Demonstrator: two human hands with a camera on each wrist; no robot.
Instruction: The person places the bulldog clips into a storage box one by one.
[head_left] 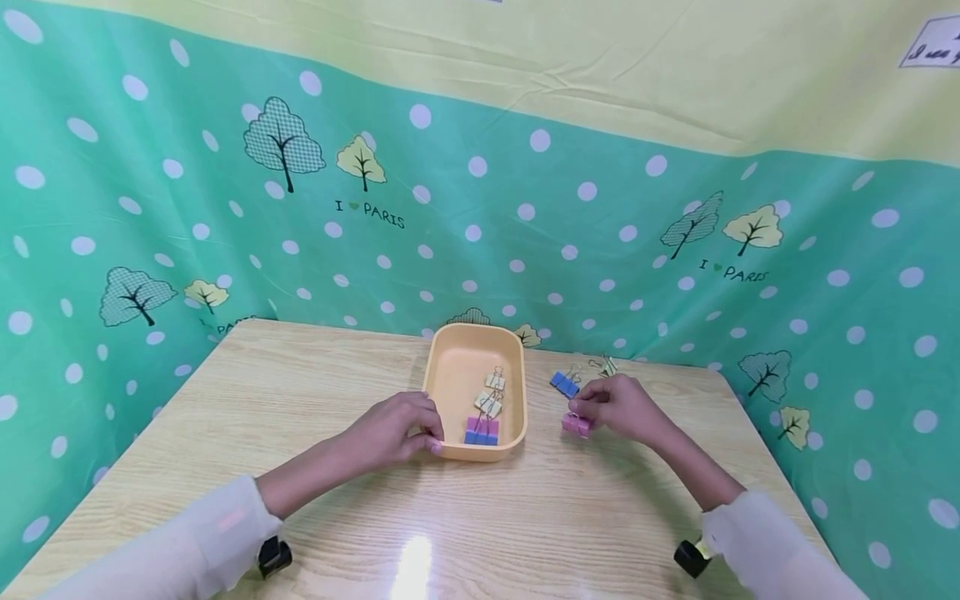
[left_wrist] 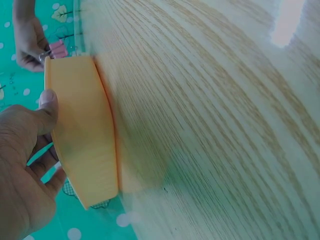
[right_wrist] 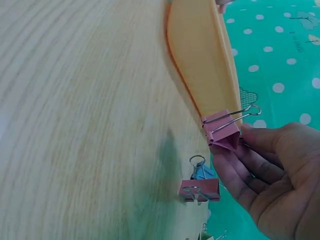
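Note:
My left hand [head_left: 397, 429] holds the near left corner of a pale orange tray [head_left: 517, 392]; in the left wrist view the thumb lies against its rim. Inside the tray are cream binder clips [head_left: 489, 404], a pink clip [head_left: 483, 423] and a blue clip [head_left: 481, 438]. To the right of the tray, my right hand [head_left: 618, 408] pinches a pink binder clip [right_wrist: 222, 131] between thumb and fingers. Another pink clip [right_wrist: 200, 190] lies below that hand in the right wrist view, beside a blue clip [head_left: 565, 384].
Toward the back of the wooden table [head_left: 315, 375] lies a pale green binder clip [head_left: 607, 367]. A green dotted curtain [head_left: 480, 233] hangs along the back and sides. Dark wrist devices [head_left: 692, 558] show at the sleeves.

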